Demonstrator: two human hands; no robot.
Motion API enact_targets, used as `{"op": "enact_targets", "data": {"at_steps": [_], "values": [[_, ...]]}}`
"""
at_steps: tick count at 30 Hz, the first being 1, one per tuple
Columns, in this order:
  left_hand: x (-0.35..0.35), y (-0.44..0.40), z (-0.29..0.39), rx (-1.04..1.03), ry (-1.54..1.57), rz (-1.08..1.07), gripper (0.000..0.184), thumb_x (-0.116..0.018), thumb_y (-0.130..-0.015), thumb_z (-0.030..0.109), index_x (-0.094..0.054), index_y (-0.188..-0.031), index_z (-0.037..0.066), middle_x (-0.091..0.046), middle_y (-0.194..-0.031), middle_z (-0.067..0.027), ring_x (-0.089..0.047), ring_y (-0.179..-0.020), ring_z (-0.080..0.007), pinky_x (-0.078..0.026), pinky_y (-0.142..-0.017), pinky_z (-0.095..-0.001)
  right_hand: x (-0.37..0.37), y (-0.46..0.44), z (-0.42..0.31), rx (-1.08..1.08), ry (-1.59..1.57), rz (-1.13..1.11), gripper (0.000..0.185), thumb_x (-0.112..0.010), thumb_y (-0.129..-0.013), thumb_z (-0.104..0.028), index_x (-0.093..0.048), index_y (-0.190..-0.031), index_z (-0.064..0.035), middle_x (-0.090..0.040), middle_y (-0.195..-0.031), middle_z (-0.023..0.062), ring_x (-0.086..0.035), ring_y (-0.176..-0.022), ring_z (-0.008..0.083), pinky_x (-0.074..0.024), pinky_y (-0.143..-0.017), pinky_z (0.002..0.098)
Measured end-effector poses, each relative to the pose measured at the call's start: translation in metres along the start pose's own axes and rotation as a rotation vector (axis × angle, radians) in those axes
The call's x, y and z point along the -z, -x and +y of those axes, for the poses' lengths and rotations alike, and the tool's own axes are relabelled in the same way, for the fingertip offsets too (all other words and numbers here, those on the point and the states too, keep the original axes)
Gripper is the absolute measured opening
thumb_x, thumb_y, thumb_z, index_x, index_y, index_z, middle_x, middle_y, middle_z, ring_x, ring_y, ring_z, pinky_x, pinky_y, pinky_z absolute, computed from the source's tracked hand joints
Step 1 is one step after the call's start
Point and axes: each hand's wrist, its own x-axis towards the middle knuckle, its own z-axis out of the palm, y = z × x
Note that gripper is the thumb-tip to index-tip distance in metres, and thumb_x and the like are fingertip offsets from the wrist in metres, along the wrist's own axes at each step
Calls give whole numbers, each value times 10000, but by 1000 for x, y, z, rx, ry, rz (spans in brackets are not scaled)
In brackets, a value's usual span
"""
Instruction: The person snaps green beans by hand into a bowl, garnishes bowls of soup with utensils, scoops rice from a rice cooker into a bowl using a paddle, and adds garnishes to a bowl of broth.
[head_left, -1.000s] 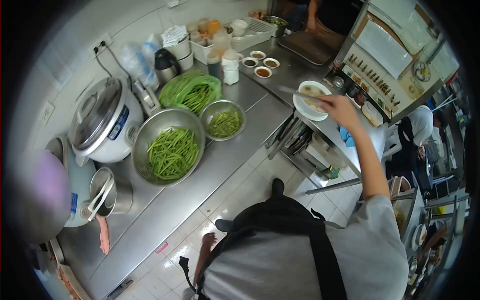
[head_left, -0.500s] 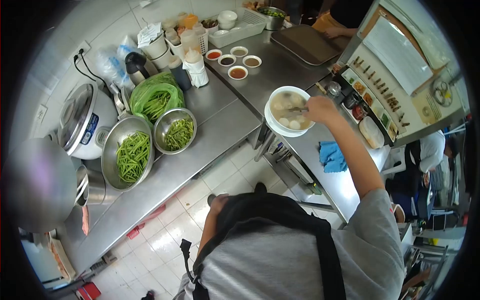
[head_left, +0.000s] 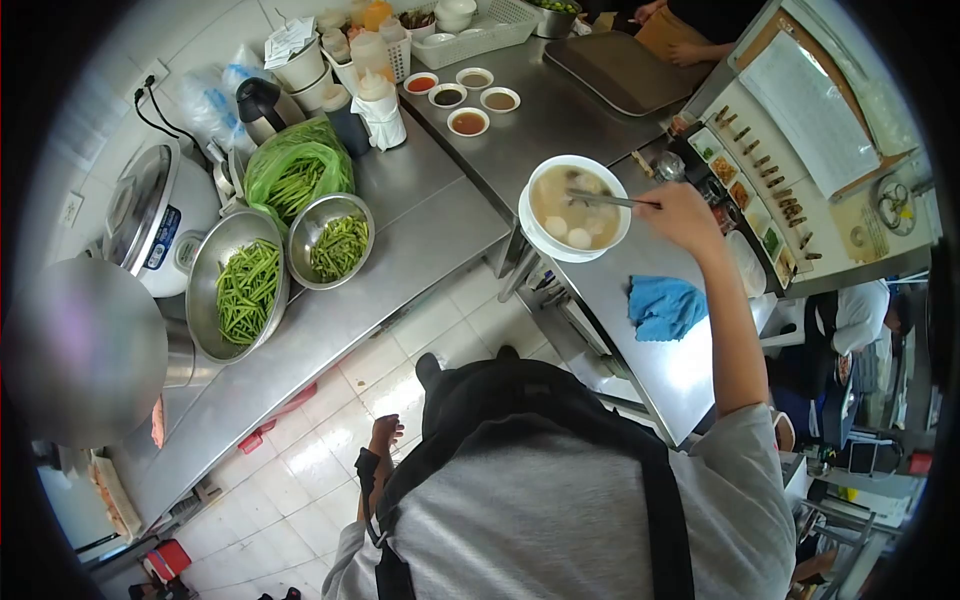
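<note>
Over the right counter, my right hand (head_left: pixel 685 215) is closed on the handle of a slim metal utensil (head_left: pixel 600 198). Its far end reaches into a white bowl (head_left: pixel 527 225) of cloudy broth. Several pale round balls (head_left: pixel 572 228) sit in the broth; the utensil's tip is partly among them, so its exact kind is unclear. Low beside my body, my left hand (head_left: pixel 385 432) hangs above the floor with loosely curled, slightly parted fingers and nothing in it.
A blue cloth (head_left: pixel 665 308) lies on the right counter near the bowl. Small sauce dishes (head_left: pixel 468 122) and a brown tray (head_left: pixel 620 75) stand behind. Steel bowls of cut green beans (head_left: pixel 248 290) occupy the left counter. Another person's hand (head_left: pixel 690 52) is beyond the tray.
My right hand has drawn back to the right from over the bowl, showing more of the utensil. My left hand has moved away from my waist, down and left. The view has shifted slightly.
</note>
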Motion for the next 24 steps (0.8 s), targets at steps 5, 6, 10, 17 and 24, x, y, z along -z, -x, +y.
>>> {"op": "enact_targets", "data": {"at_steps": [5, 6, 10, 17, 24], "values": [[-7, 13, 12, -116, -207, -112, 309, -465, -941, 276, -582, -1205, 166, -679, -853, -46, -601, -647, -172, -446, -575, -353, 17, 11, 11, -76, -9, 42, 224, -688, -737, -248, -729, -912, -114, -678, -831, 151, -653, -822, 329, -513, -761, 392], [-11, -3, 14, -105, -247, -165, 304, -463, -935, 254, -581, -1205, 175, -678, -853, -51, -600, -652, -174, -443, -586, -352, 16, 7, 17, -111, 35, -2, 231, -695, -734, -254, -729, -915, -115, -680, -842, 150, -653, -835, 326, -513, -770, 393], [-40, 1, 68, -226, -170, -147, 326, -486, -896, 138, -562, -1207, 75, -673, -846, -89, -623, -650, -191, -482, -558, -331, 16, -14, 28, -180, 153, -130, 252, -721, -712, -271, -734, -917, -126, -685, -897, 147, -654, -884, 307, -513, -804, 392], [-63, 6, 123, -355, -89, -123, 278, -534, -875, 84, -589, -1120, -35, -674, -845, -142, -668, -697, -206, -549, -598, -298, 8, -33, 30, 105, 356, -57, 212, -727, -677, -217, -742, -878, -152, -684, -886, 136, -658, -881, 301, -523, -795, 387], [-54, 6, 73, -215, -142, -95, 289, -486, -884, 92, -596, -1142, 24, -683, -839, -116, -648, -642, -179, -501, -526, -273, -27, -44, 23, 81, 418, -90, 200, -684, -699, -155, -742, -890, -165, -679, -873, 139, -660, -852, 305, -529, -768, 396]]}}
